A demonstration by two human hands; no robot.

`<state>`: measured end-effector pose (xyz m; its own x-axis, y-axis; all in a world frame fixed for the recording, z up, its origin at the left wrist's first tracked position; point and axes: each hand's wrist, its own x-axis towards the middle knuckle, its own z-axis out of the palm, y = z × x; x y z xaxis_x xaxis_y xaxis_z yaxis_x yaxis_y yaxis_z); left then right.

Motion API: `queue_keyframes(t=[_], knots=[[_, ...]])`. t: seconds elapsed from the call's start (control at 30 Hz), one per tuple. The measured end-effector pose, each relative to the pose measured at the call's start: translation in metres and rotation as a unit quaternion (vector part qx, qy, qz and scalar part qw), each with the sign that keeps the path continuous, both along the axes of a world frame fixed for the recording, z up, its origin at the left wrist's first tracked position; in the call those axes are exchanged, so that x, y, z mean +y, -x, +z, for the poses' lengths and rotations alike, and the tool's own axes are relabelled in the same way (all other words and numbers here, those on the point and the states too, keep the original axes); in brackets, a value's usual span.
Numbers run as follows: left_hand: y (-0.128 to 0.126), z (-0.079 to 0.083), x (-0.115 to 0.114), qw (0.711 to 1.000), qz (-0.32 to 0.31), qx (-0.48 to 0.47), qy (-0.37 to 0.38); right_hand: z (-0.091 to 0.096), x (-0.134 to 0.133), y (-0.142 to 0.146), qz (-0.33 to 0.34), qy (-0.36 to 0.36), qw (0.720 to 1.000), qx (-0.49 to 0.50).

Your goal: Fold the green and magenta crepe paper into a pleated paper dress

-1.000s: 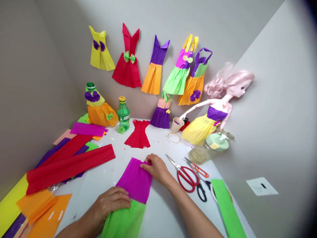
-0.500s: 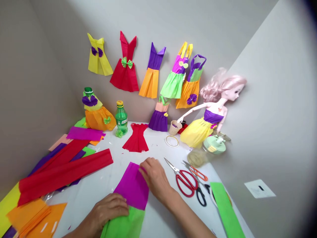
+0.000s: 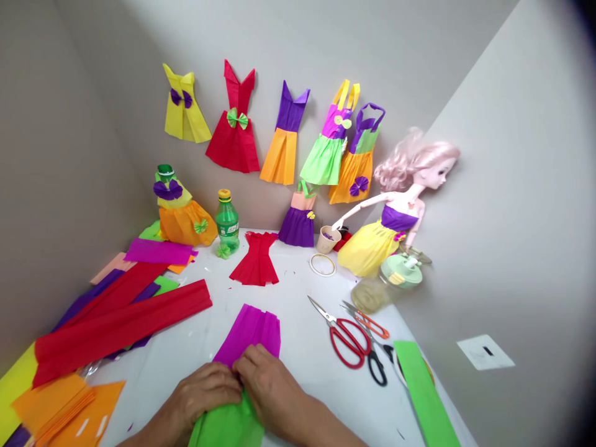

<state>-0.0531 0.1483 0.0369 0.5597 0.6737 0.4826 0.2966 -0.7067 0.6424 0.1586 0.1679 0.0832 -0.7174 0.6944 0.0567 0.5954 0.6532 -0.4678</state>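
Observation:
A crepe paper piece lies in front of me, with a magenta upper part [image 3: 251, 329] and a bright green lower part [image 3: 230, 425]. My left hand [image 3: 205, 391] rests on its left edge where the two colours meet, fingers curled and closed on the paper. Right beside it, my right hand [image 3: 272, 385] pinches the paper at the same join, its fingertips against the left hand's. The hands cover much of that join. Farther back, a small red paper dress [image 3: 256, 261] lies flat on the table.
Red-handled scissors [image 3: 349, 341], black-handled scissors [image 3: 377, 369] and an orange cutter [image 3: 374, 325] lie on the right, near a green paper strip [image 3: 426, 394]. Coloured paper sheets [image 3: 125, 316] pile up at left. A green bottle [image 3: 228, 223] and a doll [image 3: 400, 217] stand behind.
My right hand has come down and left from the magenta part's right edge to the join, next to my left hand. The left hand has stayed about where it was.

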Motion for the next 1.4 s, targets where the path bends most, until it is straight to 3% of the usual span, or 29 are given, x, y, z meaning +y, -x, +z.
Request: queue_keyframes(t=[0.47, 0.67, 0.77, 0.97, 1.17, 1.4], knots=[[-0.002, 0.000, -0.001, 1.000, 0.004, 0.005, -0.004, -0.008, -0.009, 0.001, -0.034, 0.025, 0.999, 0.008], [0.000, 0.003, -0.001, 1.000, -0.007, 0.011, 0.004, 0.009, -0.014, -0.008, -0.004, 0.044, 0.997, 0.055], [-0.002, 0.005, -0.001, 1.000, 0.000, 0.007, 0.007, 0.012, -0.018, -0.011, -0.005, 0.016, 0.998, 0.067], [-0.001, 0.006, -0.001, 1.000, 0.006, 0.010, 0.008, -0.009, -0.024, -0.009, -0.017, -0.091, 0.996, -0.006], [0.004, 0.017, 0.000, 0.998, -0.033, 0.047, 0.027, -0.011, -0.027, -0.011, -0.027, -0.099, 0.995, 0.005], [0.005, 0.019, -0.002, 0.998, -0.013, 0.045, 0.042, -0.008, -0.028, -0.013, -0.029, -0.093, 0.995, 0.018]])
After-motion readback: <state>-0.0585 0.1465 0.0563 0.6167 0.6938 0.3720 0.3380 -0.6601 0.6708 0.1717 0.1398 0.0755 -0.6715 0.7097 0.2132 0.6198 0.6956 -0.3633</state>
